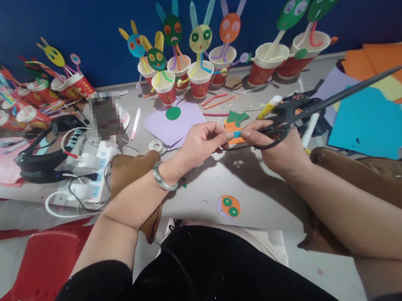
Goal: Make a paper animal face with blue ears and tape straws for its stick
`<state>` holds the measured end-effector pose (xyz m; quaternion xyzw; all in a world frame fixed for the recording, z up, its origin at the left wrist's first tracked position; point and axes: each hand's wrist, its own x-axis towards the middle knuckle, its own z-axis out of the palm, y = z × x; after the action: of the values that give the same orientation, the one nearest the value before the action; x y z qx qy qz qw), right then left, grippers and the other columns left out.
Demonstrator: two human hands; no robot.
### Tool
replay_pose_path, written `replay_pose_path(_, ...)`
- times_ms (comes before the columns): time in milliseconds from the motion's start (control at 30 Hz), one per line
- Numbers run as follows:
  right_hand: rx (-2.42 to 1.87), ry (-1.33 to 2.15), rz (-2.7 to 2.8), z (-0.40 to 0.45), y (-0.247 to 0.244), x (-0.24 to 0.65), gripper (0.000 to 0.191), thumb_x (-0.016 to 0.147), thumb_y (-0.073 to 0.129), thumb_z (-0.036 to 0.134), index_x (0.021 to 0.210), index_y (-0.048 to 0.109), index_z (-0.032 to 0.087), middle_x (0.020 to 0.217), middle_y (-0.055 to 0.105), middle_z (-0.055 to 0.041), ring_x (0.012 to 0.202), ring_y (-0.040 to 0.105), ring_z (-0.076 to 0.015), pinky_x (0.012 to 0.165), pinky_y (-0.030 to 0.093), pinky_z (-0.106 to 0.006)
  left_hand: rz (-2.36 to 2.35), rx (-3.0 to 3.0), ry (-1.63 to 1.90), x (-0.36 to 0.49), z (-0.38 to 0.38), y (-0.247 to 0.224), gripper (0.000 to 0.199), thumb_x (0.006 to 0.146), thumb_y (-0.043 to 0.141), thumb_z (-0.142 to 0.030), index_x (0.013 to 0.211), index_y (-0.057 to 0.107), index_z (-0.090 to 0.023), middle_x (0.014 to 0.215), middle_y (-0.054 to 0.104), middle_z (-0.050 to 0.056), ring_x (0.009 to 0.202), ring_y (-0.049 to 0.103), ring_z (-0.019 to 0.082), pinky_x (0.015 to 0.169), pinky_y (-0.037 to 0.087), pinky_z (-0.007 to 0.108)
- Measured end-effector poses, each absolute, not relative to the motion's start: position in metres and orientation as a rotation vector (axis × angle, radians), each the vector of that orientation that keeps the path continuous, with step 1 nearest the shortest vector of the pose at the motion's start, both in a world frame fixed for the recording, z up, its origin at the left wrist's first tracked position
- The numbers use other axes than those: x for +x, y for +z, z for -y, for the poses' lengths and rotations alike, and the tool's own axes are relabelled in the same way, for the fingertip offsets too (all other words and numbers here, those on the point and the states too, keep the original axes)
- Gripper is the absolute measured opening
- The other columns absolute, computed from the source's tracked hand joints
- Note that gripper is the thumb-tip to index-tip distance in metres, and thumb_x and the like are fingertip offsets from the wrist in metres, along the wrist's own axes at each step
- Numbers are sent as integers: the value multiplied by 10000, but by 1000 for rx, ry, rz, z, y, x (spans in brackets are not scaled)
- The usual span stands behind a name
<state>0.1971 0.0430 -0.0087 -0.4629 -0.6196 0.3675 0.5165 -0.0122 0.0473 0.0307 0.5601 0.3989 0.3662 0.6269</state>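
My left hand (203, 143), with a bangle at the wrist, pinches one end of a small blue paper piece (237, 134). My right hand (275, 145) pinches its other end. Black scissors (311, 106) hang on my right hand, their blades pointing to the upper right. Just behind the fingers lie orange paper (233, 127) and a green scrap (237, 116). Nearer my body on the table is a round orange and lilac face (229, 207) with green eyes.
Red paper cups (200, 86) holding paper figures line the back. Lilac paper (175, 124) lies left of centre, blue paper (377, 122) at the right. A white power strip (99, 173) with cables sits at the left, above a red chair (51, 262).
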Motion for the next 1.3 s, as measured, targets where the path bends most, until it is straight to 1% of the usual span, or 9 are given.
replay_pose_path(133, -1076, 818, 1620, -42, -7, 199, 199, 903, 787, 436, 754, 735, 314, 738, 732, -13, 681, 681, -264, 624, 552, -442, -871, 1331, 792, -12, -49, 27, 533, 780, 917, -621, 794, 670, -148, 692, 718, 3, 633, 638, 76, 635, 522, 223)
replay_pose_path(233, -1066, 807, 1667, -40, -3, 198, 178, 915, 772, 396, 763, 725, 316, 764, 750, -3, 708, 703, -265, 639, 564, -441, -845, 1385, 781, -13, -50, 28, 516, 800, 904, -611, 779, 673, -149, 687, 716, 4, 645, 649, 85, 648, 526, 231)
replay_pose_path(333, -1086, 821, 1678, -37, 1, 197, 196, 930, 771, 392, 763, 720, 302, 790, 766, -25, 732, 715, -270, 670, 574, -449, -854, 1410, 781, -14, -49, 33, 509, 820, 892, -606, 763, 660, -156, 674, 705, -1, 642, 658, 89, 641, 526, 228)
replay_pose_path(500, -1099, 809, 1671, -37, 0, 196, 228, 940, 764, 418, 758, 705, 294, 783, 755, -36, 736, 708, -272, 674, 570, -453, -916, 1376, 734, -15, -49, 37, 525, 777, 932, -586, 712, 634, -159, 623, 665, -19, 590, 629, 79, 597, 503, 213)
replay_pose_path(733, -1126, 909, 1539, -41, -4, 196, 248, 876, 810, 436, 724, 708, 269, 765, 736, -50, 726, 655, -252, 671, 539, -430, -909, 1300, 730, -16, -49, 40, 429, 852, 907, -490, 768, 672, -142, 677, 718, 19, 627, 662, 87, 618, 532, 213)
replay_pose_path(1000, -1186, 976, 1501, -37, 4, 193, 223, 817, 804, 406, 717, 705, 233, 781, 750, -44, 752, 663, -221, 710, 536, -388, -929, 1280, 704, -16, -49, 42, 421, 793, 933, -467, 725, 667, -147, 659, 713, 19, 604, 635, 86, 591, 502, 215)
replay_pose_path(1133, -1204, 985, 1592, -38, 2, 193, 214, 816, 821, 403, 717, 714, 247, 754, 742, -20, 714, 672, -209, 669, 547, -362, -945, 1426, 718, -16, -48, 40, 320, 801, 891, -345, 685, 657, -161, 633, 678, -10, 587, 576, 76, 585, 458, 217)
replay_pose_path(1233, -1206, 998, 1552, -39, 0, 192, 183, 778, 821, 369, 687, 717, 249, 718, 731, -13, 674, 659, -204, 618, 530, -350, -943, 1486, 752, -16, -47, 39, 203, 826, 793, -226, 685, 663, -159, 620, 656, -25, 570, 534, 64, 582, 435, 216)
replay_pose_path(1300, -1216, 1002, 1513, -38, 0, 191, 163, 764, 823, 357, 676, 725, 260, 717, 730, -15, 676, 656, -215, 608, 517, -360, -942, 1487, 768, -16, -47, 38, 139, 833, 723, -176, 704, 674, -157, 627, 662, -25, 571, 548, 66, 583, 440, 215)
